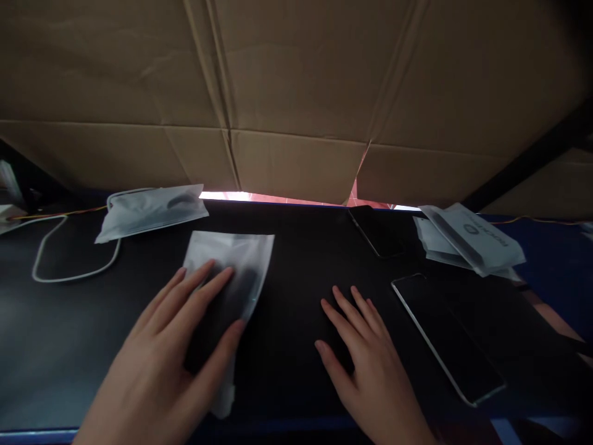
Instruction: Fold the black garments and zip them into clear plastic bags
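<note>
Cardboard (296,74) backed a black table (287,371). The left hand (160,355) lay open over a frosted pouch (252,253) on the table, thumb at its right edge. The right hand (370,368), open and empty, was between the pouch and the nearer phone (447,337). The pouch's dark contents (245,281) could not be identified. The pouch was judged light, soft and slippery, best held by its side edges.

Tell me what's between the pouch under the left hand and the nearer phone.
The head view shows the right hand between the pouch and nearer phone, with black tabletop either side.
</note>
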Available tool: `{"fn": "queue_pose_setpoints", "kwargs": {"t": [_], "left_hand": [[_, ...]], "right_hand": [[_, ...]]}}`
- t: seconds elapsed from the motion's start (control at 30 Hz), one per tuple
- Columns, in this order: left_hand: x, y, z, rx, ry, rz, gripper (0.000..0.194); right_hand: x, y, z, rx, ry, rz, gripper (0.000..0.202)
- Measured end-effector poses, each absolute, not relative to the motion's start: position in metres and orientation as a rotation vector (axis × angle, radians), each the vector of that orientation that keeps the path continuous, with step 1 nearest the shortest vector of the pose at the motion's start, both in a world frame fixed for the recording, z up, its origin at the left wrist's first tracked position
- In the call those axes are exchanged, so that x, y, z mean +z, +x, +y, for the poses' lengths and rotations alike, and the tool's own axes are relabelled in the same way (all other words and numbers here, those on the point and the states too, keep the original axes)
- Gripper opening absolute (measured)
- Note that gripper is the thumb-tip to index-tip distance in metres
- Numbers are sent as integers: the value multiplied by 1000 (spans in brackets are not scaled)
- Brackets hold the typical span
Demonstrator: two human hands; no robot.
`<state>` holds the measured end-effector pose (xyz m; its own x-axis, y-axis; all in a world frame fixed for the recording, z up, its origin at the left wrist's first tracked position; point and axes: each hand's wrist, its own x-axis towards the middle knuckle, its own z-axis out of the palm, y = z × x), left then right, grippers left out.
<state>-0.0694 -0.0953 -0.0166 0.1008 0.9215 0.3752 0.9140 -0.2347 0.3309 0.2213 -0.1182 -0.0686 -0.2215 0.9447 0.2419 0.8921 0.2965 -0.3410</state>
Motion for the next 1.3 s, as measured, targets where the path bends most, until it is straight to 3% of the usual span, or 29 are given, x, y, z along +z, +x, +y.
{"fn": "queue_pose_setpoints", "kwargs": {"t": [0.3,0.5,0.63,0.73,0.87,1.03,1.3], "left_hand": [[-40,1,-94,720,2580,1714,51],[-28,-32,-102,858,2748,1391,52],[-24,-52,-107,681,3013,996,59],[-32,-48,-108,640,3041,978,46],[-36,-36,-109,911,2880,1043,27],[-29,-32,-107,1096,2824,1010,24],[-35,-25,-118,1257,2716,1014,25]], "right_hand": [[-71,220,-118,148,-1581,-2162,49],[-62,226,-124,341,-1489,-1930,27],[-53,222,-126,514,-1377,-2019,29],[-47,215,-126,600,-1285,-2096,34],[-45,206,-129,669,-1159,-2063,34],[-44,202,-131,512,-959,-1990,13],[-35,201,-124,266,-1013,-2025,24]]}}
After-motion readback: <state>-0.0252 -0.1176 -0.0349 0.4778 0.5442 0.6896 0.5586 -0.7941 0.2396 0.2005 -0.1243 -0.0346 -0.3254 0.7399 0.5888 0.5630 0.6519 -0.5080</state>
